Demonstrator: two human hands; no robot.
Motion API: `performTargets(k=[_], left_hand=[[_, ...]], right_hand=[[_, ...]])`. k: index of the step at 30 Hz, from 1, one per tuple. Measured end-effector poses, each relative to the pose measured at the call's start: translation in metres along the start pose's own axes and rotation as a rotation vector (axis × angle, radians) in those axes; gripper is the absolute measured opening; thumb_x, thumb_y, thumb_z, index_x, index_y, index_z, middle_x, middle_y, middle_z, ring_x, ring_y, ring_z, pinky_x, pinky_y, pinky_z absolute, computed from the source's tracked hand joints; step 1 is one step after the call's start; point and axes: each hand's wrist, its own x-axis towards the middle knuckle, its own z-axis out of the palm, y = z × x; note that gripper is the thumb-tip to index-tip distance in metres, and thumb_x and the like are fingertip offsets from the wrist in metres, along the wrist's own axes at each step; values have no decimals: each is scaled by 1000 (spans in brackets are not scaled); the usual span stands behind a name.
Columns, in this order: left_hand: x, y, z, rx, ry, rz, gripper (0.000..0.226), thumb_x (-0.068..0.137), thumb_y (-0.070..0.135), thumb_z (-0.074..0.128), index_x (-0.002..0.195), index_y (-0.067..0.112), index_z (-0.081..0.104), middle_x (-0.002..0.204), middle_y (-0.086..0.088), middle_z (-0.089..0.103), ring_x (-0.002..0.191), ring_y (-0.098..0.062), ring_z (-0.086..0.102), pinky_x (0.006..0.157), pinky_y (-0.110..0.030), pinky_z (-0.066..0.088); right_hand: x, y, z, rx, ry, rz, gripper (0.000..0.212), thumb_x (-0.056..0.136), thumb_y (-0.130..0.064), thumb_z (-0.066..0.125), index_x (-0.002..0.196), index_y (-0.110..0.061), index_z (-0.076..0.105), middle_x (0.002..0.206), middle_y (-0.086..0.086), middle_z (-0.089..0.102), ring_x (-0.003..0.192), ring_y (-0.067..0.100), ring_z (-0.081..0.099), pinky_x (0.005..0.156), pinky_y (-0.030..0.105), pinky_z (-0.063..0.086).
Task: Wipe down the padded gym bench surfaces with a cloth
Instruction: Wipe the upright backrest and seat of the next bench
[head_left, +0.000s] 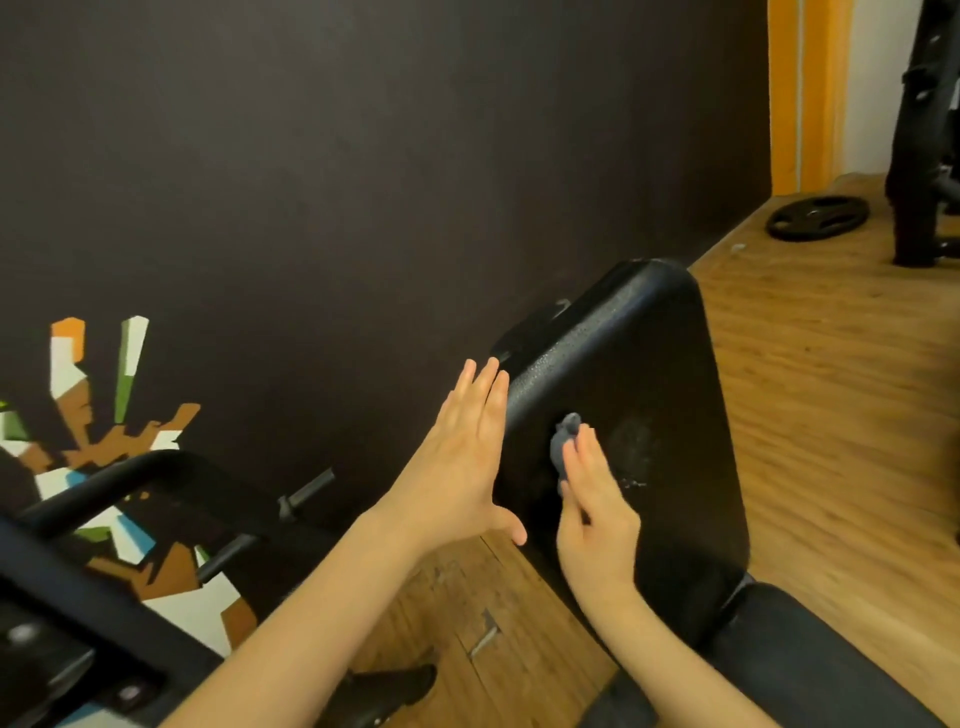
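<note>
From the head camera: your right hand (597, 512) presses a small grey cloth (563, 444) against the black padded backrest (649, 364) of the gym bench, the grip narrow, fingers folded over the bunched fabric so only its upper end shows past your fingertips. A pale damp smear (635, 453) marks the pad just right of the cloth. Your left hand (462, 457) lies flat and wide against the backrest's left edge, fingers straight and together, thumb spread below, holding nothing. The backrest stands tilted up from the seat pad (810, 654) at lower right, and the two pads are just apart at the hinge. Behind it runs a dark wall (363, 156) with a coloured mural (104, 415) at left. A black machine frame (104, 597) crosses the lower left corner. A weight plate (818, 217) lies on the wooden floor (831, 389) at upper right, near a dark rack upright (919, 156).
</note>
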Motion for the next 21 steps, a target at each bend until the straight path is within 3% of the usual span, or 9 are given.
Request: performTargets(k=[4,8,9,11,14,17,21], left_hand=[[-1,-4,-7,6,-99,38,140,61,54,81,128,19,-36,139,7,-42,132,-15,-39,111,-29,-11],[-3,-8,-20,-23,-218,64,141,61,49,83,127,20,-39,138,8,-44,129,-13,-43,111,-28,-8],[-3,-8,-22,-20,-229,59,142,61,49,83,127,20,-39,138,8,-44,129,-13,-43,112,-29,-8],[-3,-5,-21,24,-191,32,141,61,51,82,127,17,-38,138,5,-43,129,-16,-41,111,-29,-9],[-2,8,-8,173,-55,-53,139,65,56,77,133,8,-35,150,-5,-34,137,-26,-33,113,-34,-8],[1,18,-2,162,31,-157,132,70,49,77,146,8,-21,157,-9,-22,142,-29,-23,114,-33,-1],[2,18,-1,144,53,-173,128,71,45,78,148,10,-18,158,-7,-21,143,-27,-22,115,-32,6]], right_hand=[[-27,0,-15,-120,-194,-213,47,86,-6,44,132,-10,44,137,2,44,132,12,35,111,28,24],[-10,-1,-20,-337,-345,-579,66,69,-1,73,126,-15,43,132,7,52,129,20,39,104,36,33],[-5,4,-19,-338,-356,-642,57,76,-2,69,125,-14,43,133,9,51,129,22,37,104,40,33],[10,22,-21,-315,-339,-677,28,96,-7,41,122,-13,46,135,13,45,130,27,35,108,41,30],[45,51,-35,-365,-236,-546,36,87,-2,38,120,-11,48,134,21,46,129,35,37,113,37,22],[89,69,-54,-375,8,-222,42,83,4,37,120,-4,56,137,23,45,131,35,35,111,39,28],[144,68,-74,-205,190,141,44,91,8,44,133,-3,48,148,8,33,138,16,24,111,13,14]])
